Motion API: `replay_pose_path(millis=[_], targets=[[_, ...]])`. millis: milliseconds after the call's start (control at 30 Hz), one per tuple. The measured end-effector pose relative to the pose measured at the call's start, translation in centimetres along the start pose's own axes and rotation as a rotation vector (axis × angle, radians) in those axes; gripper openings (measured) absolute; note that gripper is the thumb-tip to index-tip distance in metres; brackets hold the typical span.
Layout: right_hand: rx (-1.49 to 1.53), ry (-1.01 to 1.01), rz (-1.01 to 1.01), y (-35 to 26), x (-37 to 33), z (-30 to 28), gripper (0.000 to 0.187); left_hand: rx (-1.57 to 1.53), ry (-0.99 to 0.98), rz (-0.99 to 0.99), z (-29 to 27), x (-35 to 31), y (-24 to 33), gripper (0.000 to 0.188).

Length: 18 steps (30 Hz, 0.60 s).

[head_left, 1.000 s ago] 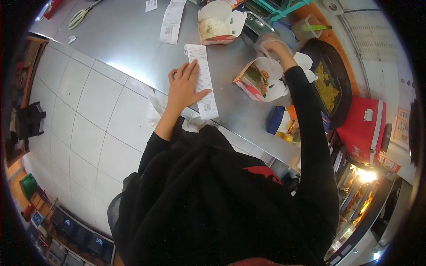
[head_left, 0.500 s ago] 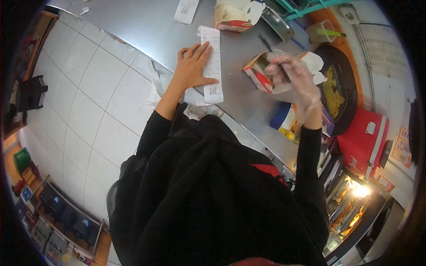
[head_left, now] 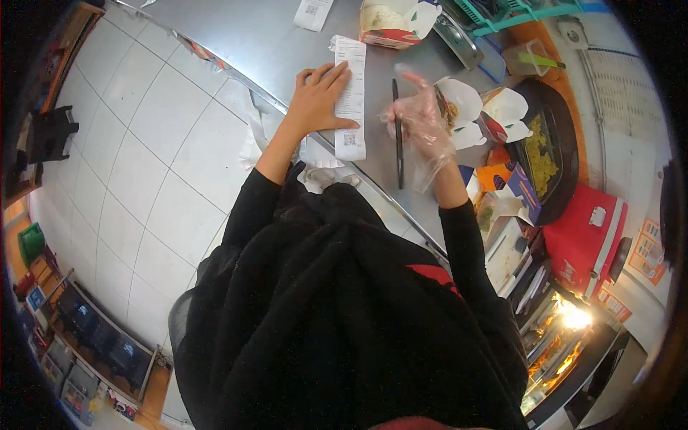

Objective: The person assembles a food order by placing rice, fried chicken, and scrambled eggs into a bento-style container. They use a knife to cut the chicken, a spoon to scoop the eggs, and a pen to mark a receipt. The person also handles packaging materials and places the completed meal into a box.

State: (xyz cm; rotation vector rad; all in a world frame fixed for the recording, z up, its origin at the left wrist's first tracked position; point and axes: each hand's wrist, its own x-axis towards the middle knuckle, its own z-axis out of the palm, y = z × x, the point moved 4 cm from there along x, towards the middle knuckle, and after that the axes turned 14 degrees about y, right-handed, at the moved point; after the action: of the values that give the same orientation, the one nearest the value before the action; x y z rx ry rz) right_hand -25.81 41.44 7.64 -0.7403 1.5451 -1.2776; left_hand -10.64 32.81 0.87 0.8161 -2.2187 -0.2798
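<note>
My bare left hand (head_left: 317, 100) lies flat on a long white printed receipt (head_left: 350, 100), fingers apart, pressing it to the metal counter. My right hand (head_left: 423, 118) wears a clear plastic glove and is just right of the receipt. A slim black pen (head_left: 399, 161) runs along its thumb side, held loosely, with one finger stretched out away from me. Close to the gloved fingers stands an open food box (head_left: 462, 104) with some filling, partly hidden by the hand. Another open box (head_left: 505, 107) with white flaps is beside it.
Farther back are an open red-and-white box (head_left: 394, 25), a second receipt (head_left: 313, 13) and a teal basket (head_left: 494, 18). At right sit a dark pan (head_left: 545, 154) of yellow food, a red bag (head_left: 584, 233) and a lit flame grill (head_left: 562, 344). The counter edge (head_left: 261, 100) runs diagonally.
My right hand has moved left with the pen, away from the boxes and toward the receipt, uncovering the box's filling. My left hand stays on the receipt. The view has shifted slightly.
</note>
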Motion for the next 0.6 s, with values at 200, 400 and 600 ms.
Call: replay_pose_path(millis=[200, 400, 600], targets=[[0.308, -0.024, 0.107, 2.6, -1.0, 2.2, 0.018, 0.010, -0.026, -0.011, 0.0, 0.0, 0.0, 0.093], [-0.390, 0.267, 0.037, 6.4, 1.5, 2.0, 0.029, -0.003, -0.032, -0.063, -0.3, 0.2, 0.1, 0.104], [-0.739, 0.360, -0.514, 4.4, 1.7, 3.1, 0.022, -0.012, -0.043, -0.068, -0.2, 0.2, -0.1, 0.106]])
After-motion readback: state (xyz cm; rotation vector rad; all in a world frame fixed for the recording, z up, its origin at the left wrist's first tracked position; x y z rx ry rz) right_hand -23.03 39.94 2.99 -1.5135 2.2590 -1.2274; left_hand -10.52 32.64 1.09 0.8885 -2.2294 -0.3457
